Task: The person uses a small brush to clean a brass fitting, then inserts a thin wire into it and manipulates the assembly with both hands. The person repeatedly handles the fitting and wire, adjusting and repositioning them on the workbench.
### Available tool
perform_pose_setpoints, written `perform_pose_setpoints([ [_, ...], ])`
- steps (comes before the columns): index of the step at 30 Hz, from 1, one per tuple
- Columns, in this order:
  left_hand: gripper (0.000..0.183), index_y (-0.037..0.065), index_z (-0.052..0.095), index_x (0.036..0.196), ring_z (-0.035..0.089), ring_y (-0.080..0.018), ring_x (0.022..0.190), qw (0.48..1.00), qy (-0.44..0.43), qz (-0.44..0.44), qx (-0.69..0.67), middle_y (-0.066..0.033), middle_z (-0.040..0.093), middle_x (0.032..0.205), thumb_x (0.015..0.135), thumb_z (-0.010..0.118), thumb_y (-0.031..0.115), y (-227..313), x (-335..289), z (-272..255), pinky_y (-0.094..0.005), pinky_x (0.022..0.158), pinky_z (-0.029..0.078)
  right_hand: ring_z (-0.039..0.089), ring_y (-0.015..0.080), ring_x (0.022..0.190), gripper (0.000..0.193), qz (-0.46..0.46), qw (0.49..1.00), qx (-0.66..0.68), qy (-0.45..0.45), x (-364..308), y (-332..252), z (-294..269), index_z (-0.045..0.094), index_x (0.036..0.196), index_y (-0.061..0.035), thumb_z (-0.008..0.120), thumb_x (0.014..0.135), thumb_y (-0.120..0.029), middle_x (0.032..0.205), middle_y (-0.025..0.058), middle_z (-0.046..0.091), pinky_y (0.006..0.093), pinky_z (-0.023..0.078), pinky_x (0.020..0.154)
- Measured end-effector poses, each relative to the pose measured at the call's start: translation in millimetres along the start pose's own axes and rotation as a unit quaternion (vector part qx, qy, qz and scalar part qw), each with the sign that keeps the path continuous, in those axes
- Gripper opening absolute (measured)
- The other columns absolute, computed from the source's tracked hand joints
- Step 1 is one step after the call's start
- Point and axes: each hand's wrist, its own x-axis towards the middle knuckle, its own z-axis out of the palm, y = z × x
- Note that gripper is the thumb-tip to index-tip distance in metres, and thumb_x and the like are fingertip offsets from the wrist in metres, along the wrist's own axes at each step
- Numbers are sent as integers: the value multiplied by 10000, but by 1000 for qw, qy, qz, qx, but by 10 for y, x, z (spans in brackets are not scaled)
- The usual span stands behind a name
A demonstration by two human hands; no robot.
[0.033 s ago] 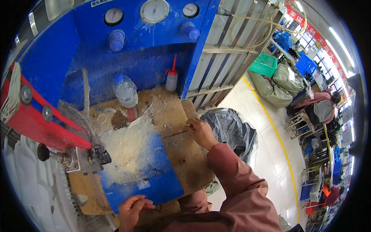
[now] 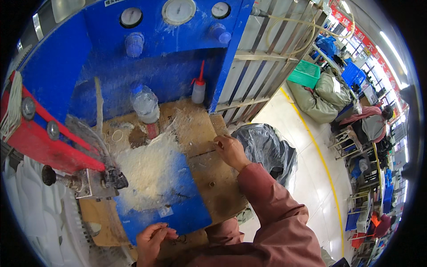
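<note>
My right hand (image 2: 232,153) is pinched over the brown cardboard (image 2: 200,162), right of a blue board (image 2: 187,213). A small pale piece (image 2: 216,143) shows at its fingertips; its kind is too small to tell. My left hand (image 2: 153,240) is at the near edge of the blue board, thumb and fingers pressed together. What they hold, if anything, is hidden. Cream-coloured powder (image 2: 147,171) covers much of the board. A small dark bit and a clear patch lie on the board's bare near part.
A red machine arm (image 2: 53,138) with a metal head (image 2: 93,183) reaches in from the left. Behind the powder stand a plastic bottle (image 2: 146,107) and a red-tipped squeeze bottle (image 2: 199,89). A black plastic bag (image 2: 262,144) lies right. White curved pieces (image 2: 31,200) fill the left side.
</note>
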Motion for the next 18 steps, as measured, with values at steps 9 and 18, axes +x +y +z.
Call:
perform_pose_setpoints([
  [9, 218, -89, 603, 1197, 721, -301, 953, 995, -43, 90, -2, -224, 704, 1088, 1026, 528, 24, -22, 150, 41, -392, 836, 608, 659, 399, 804, 74, -63, 996, -62, 21, 145, 172, 236, 645, 903, -55, 640, 871, -121, 851, 180, 655, 451, 517, 681],
  [18, 258, -57, 665, 1121, 730, -252, 797, 999, -23, 41, -3, -174, 725, 932, 1040, 550, 160, -95, 120, -108, -355, 714, 618, 653, 446, 831, 116, -74, 993, -94, -14, 179, 96, 134, 584, 943, -75, 604, 887, -175, 910, 198, 672, 523, 512, 689],
])
